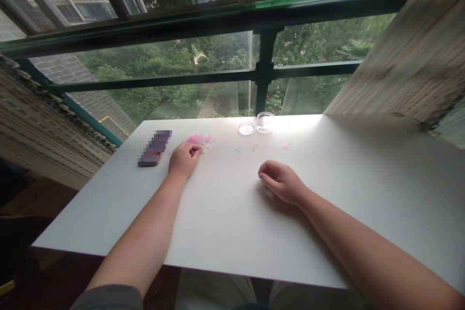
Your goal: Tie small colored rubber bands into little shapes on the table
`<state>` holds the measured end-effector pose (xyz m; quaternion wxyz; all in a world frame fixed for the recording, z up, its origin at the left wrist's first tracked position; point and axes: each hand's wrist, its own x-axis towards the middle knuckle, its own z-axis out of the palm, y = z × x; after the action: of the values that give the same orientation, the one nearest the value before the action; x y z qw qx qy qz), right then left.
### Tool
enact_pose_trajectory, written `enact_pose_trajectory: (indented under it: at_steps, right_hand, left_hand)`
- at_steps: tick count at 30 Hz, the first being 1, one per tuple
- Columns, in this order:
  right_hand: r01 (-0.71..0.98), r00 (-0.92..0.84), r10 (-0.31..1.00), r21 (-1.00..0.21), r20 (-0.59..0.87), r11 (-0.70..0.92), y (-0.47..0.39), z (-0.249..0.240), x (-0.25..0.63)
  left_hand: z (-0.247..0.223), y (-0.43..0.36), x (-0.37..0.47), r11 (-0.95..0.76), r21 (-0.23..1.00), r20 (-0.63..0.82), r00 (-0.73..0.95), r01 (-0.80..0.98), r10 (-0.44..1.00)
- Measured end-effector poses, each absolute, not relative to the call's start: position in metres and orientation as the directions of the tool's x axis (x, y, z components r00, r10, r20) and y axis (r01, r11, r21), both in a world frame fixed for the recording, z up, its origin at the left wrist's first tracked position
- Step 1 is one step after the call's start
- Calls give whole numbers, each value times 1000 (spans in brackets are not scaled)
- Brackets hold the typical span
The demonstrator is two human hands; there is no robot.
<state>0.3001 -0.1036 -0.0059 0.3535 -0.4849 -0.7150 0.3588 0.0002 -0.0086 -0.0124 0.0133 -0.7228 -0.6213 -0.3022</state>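
My left hand is at the near edge of a loose pile of small pink, see-through pieces, too fine to name for certain. Its thumb and forefinger come together in a pinch beside the pile, and whatever lies between them is too small to see. My right hand is low over the white table, its fingers curled in and nothing visible in them. Beyond it lie a few separate thin pieces: a pinkish loop, a pale pink one and a faint bluish one.
A clear round container stands near the table's far edge, with a shallow clear lid or dish beside it. Left of my left hand lies a phone, partly pixelated. Behind the table are a green-railed window and curtains on both sides.
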Motion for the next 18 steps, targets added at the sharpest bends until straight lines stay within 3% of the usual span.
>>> enact_pose_trajectory:
  at_steps: [18]
  right_hand:
    - [453, -279, 946, -846, 165, 281, -104, -5, 301]
  left_hand:
    - [-11, -8, -2, -132, 363, 440, -45, 923, 897]
